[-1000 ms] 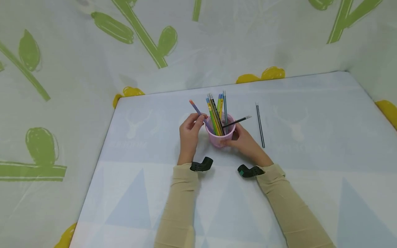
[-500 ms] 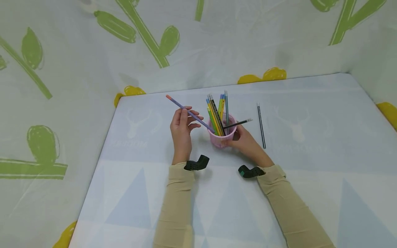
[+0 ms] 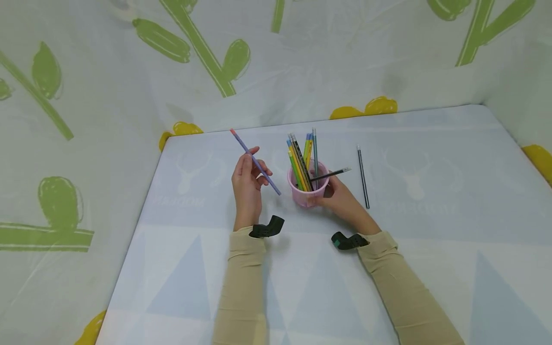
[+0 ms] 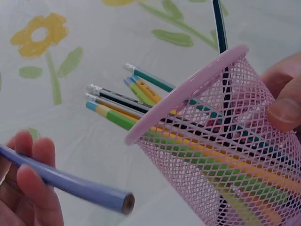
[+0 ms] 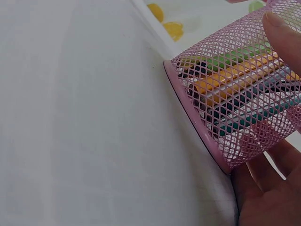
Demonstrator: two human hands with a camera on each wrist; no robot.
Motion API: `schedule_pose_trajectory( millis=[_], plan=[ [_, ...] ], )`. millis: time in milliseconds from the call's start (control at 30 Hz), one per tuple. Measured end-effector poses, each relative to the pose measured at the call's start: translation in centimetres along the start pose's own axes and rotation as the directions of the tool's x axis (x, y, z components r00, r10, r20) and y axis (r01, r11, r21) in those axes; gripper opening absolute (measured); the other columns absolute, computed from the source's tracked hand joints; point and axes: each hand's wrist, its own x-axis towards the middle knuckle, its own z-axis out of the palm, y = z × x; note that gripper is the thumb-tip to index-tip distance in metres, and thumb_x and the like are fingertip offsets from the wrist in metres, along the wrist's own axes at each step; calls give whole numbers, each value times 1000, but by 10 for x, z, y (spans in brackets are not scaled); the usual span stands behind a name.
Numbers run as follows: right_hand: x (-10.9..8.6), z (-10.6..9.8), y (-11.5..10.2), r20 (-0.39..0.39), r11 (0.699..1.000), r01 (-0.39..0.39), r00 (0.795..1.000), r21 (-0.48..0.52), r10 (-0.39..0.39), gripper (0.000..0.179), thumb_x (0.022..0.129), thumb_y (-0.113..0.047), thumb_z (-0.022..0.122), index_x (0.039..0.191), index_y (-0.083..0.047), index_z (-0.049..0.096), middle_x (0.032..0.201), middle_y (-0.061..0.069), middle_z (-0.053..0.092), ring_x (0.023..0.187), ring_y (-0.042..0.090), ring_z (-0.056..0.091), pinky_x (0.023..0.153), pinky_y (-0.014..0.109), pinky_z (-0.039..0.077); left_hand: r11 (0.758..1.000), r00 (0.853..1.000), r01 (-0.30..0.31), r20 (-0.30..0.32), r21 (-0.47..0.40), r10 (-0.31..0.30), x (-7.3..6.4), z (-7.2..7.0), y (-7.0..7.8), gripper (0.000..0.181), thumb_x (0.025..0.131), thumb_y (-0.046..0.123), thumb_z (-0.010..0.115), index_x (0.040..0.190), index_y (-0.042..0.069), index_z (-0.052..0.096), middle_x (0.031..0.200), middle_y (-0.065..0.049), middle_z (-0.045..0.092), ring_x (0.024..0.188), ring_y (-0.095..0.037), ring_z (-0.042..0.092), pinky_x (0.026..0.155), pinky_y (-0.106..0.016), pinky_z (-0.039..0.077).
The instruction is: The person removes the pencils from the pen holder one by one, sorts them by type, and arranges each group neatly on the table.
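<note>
A purple pencil (image 3: 258, 165) with an orange tip is pinched in my left hand (image 3: 247, 189), slanting down toward the right and apart from the cup. The left wrist view shows its flat purple end (image 4: 110, 198) beside the cup. My right hand (image 3: 345, 201) grips a pink mesh pencil cup (image 3: 307, 197) standing on the table. Several pencils (image 3: 299, 165) lean inside it, green, yellow, black and teal. One black pencil (image 3: 331, 174) juts far out over the rim to the right. Through the mesh in the right wrist view, the pencils' lower ends (image 5: 202, 89) show.
A dark pencil (image 3: 363, 177) lies on the table (image 3: 431, 191) to the right of the cup. Behind the table's back edge rises a pale wall covering (image 3: 302, 62) printed with green leaves. Black cameras (image 3: 267, 227) sit on both wrists.
My left hand has drawn the purple pencil out of the cup, moving left and carrying its lower end clear of the rim. The right hand stays on the cup.
</note>
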Motion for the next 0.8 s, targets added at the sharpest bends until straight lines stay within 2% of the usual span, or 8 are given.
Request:
schedule_pose_trajectory(
  millis=[167, 267, 333, 433, 467, 533, 633, 800],
  plan=[
    [0, 0, 0, -11, 1000, -8, 1000, -23, 7, 91, 64, -39, 78, 138, -34, 25, 127, -7, 44, 107, 16, 45, 91, 38, 39, 997, 999, 36, -4, 63, -36, 1, -1, -1, 30, 93, 23, 46, 120, 12, 55, 76, -8, 52, 64, -19, 55, 48, -20, 41],
    [-1, 0, 0, -19, 999, -23, 1000, -48, 22, 91, 64, -42, 77, 137, -38, 23, 127, -8, 43, 105, 17, 45, 90, 38, 39, 981, 998, 59, -23, 186, -55, 2, -4, -5, 29, 93, 20, 47, 121, 18, 55, 82, -9, 55, 68, -20, 57, 50, -20, 43],
    [-1, 0, 0, -9, 999, -8, 1000, -39, 7, 91, 65, -40, 77, 138, -35, 23, 128, -5, 43, 107, 18, 45, 90, 39, 39, 948, 997, 77, -47, 308, -66, 2, -8, -7, 31, 92, 19, 48, 123, 22, 54, 86, -8, 58, 71, -20, 58, 52, -21, 45],
    [-1, 0, 0, 9, 1000, 22, 1000, -19, -22, 91, 66, -37, 77, 140, -29, 24, 128, -3, 43, 106, 19, 46, 90, 38, 40, 876, 993, 103, -93, 470, -67, 2, -18, -10, 36, 91, 18, 49, 126, 24, 49, 90, -5, 63, 72, -21, 59, 53, -22, 46],
    [-1, 0, 0, 13, 999, 30, 999, -13, -30, 91, 67, -37, 77, 140, -28, 24, 128, -3, 43, 106, 19, 46, 89, 38, 40, 853, 992, 112, -108, 510, -66, 2, -22, -11, 37, 90, 18, 49, 126, 25, 48, 90, -4, 64, 71, -21, 60, 52, -23, 46],
    [0, -1, 1, 12, 999, 34, 999, -1, -34, 90, 66, -36, 77, 140, -28, 25, 127, -3, 44, 105, 18, 46, 89, 38, 40, 825, 989, 127, -129, 551, -66, 2, -30, -13, 37, 90, 17, 49, 125, 25, 46, 90, -3, 66, 71, -23, 60, 52, -23, 46],
    [0, -1, 1, 6, 1000, 24, 1000, 9, -24, 91, 65, -37, 78, 139, -29, 25, 128, -3, 43, 109, 16, 45, 92, 37, 38, 821, 986, 145, -146, 552, -75, 3, -40, -15, 33, 89, 16, 50, 121, 23, 48, 90, -3, 66, 72, -24, 60, 51, -23, 45],
    [0, -1, 1, 9, 1000, 16, 1000, 1, -16, 91, 65, -37, 78, 139, -27, 26, 127, -3, 44, 112, 15, 44, 95, 37, 36, 842, 984, 143, -165, 521, -65, 5, -52, -17, 27, 88, 18, 54, 115, 20, 54, 91, -5, 66, 72, -23, 60, 54, -22, 43]
  ],
)
